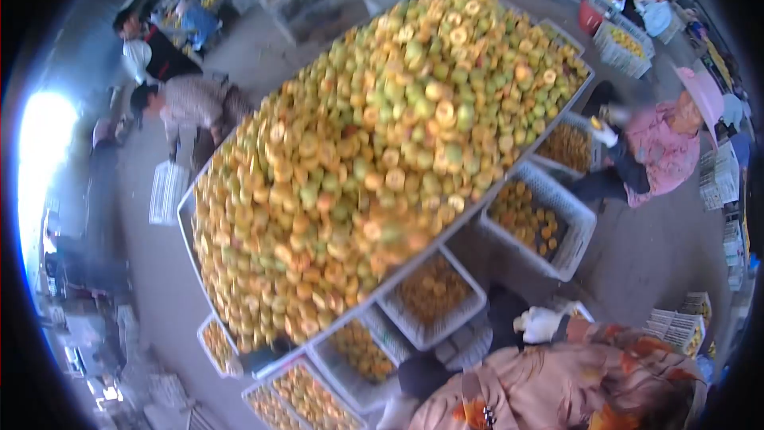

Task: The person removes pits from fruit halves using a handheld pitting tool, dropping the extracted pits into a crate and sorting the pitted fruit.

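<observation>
My right hand [539, 325], in a white glove, rests by my dark-clad knee with its fingers curled; what is in them, if anything, cannot be made out. Down at the lower edge my left hand [395, 414] shows only as a blurred white patch beside the other knee. In front of my knees stands a white plastic crate [480, 302] with brownish-orange pieces inside. Beyond it rises a big heap of halved yellow-green fruit [382, 135], many with round pit hollows, on a long table with a pale rim [469, 213].
More crates line the table's near side, including a fruit-filled one [574, 253] and a divided one [274, 392]. A co-worker in a pink hat [700, 95] sits to the right with gloved hands. Two people [187, 103] are at the far left, near a white crate [167, 193].
</observation>
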Demonstrator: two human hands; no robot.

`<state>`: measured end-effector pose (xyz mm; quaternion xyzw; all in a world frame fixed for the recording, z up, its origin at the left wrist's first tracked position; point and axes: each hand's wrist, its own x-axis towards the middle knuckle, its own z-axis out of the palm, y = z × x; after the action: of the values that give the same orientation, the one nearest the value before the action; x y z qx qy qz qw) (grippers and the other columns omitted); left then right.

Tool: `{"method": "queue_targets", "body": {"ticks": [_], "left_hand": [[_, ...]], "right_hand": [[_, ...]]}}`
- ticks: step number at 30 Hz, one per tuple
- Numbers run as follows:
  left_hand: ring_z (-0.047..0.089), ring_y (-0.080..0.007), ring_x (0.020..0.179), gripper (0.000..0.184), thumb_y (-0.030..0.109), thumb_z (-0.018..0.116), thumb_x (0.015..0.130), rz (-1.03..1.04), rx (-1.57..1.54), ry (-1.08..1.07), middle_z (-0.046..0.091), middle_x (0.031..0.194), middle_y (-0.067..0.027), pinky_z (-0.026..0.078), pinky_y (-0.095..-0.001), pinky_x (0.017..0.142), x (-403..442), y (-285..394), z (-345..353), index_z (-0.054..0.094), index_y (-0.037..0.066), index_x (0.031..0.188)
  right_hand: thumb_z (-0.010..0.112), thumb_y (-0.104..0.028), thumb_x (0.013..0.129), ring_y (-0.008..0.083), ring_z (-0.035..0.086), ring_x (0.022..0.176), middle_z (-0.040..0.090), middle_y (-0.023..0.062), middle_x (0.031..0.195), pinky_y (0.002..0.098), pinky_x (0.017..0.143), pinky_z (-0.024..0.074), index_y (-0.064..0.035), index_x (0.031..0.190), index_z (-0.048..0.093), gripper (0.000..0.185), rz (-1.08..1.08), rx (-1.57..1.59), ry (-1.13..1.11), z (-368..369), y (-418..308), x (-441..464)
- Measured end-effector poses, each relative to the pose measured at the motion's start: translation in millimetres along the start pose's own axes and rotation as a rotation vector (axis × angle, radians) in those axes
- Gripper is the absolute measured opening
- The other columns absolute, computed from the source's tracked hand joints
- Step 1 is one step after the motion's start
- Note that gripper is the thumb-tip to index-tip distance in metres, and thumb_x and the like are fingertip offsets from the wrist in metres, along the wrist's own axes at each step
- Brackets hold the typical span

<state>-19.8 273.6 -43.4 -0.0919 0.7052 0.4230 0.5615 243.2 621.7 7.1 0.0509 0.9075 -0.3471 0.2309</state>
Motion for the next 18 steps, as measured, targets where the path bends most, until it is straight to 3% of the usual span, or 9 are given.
{"method": "queue_targets", "body": {"ticks": [2,4,6,8,11,18], "left_hand": [[0.066,-0.026,0.072,0.035,0.03,0.067,0.092,0.07,0.113,-0.033,0.07,0.077,-0.0163,0.051,-0.0367,0.066,56.4,74.1,46.5,0.071,-0.004,0.09],[0.065,-0.0257,0.071,0.034,0.03,0.067,0.092,0.15,0.231,-0.108,0.07,0.077,-0.016,0.051,-0.0367,0.066,102.2,135.3,91.9,0.071,-0.004,0.089],[0.065,-0.0255,0.071,0.034,0.03,0.067,0.092,0.215,0.352,-0.221,0.07,0.077,-0.0157,0.051,-0.0366,0.066,130.7,175.3,133.3,0.071,-0.004,0.089],[0.065,-0.0252,0.071,0.034,0.029,0.067,0.092,0.255,0.467,-0.346,0.07,0.077,-0.0153,0.051,-0.0366,0.066,143.2,193.0,161.9,0.071,-0.004,0.089],[0.064,-0.0249,0.07,0.034,0.029,0.067,0.092,0.278,0.603,-0.542,0.069,0.076,-0.0149,0.051,-0.0365,0.065,148.5,189.2,194.2,0.071,-0.004,0.089],[0.063,-0.024,0.069,0.033,0.029,0.067,0.092,0.225,0.862,-0.95,0.069,0.076,-0.0137,0.05,-0.0363,0.064,128.1,106.1,236.8,0.071,-0.004,0.088]], "right_hand": [[0.063,-0.017,0.076,0.0346,0.07,0.086,0.073,0.0131,0.089,0.0459,0.075,0.0534,-0.0085,0.09,0.07,0.018,0.166,0.421,-0.119,7.0,17.8,1.8],[0.061,-0.016,0.078,0.0343,0.069,0.084,0.072,0.0128,0.087,0.0452,0.075,0.0521,-0.0068,0.092,0.07,0.02,0.217,0.264,-0.273,-26.9,9.2,7.3],[0.058,-0.015,0.079,0.0349,0.069,0.085,0.071,0.0146,0.086,0.0463,0.074,0.0515,-0.006,0.091,0.071,0.02,0.195,0.329,-0.224,-8.4,30.5,11.5],[0.063,-0.014,0.082,0.0264,0.067,0.079,0.073,0.0099,0.083,0.043,0.071,0.051,-0.0013,0.091,0.072,0.018,0.136,0.521,-0.386,6.5,31.2,10.9],[0.067,-0.014,0.082,0.0208,0.064,0.075,0.073,0.0077,0.082,0.0407,0.069,0.0505,0.0025,0.092,0.072,0.02,-0.009,0.963,-0.675,38.8,1.2,1.1],[0.071,-0.012,0.076,0.0185,0.061,0.072,0.073,0.0086,0.082,0.0403,0.068,0.0498,0.0061,0.094,0.072,0.026,0.093,1.198,-0.459,43.9,-59.7,4.8]]}}
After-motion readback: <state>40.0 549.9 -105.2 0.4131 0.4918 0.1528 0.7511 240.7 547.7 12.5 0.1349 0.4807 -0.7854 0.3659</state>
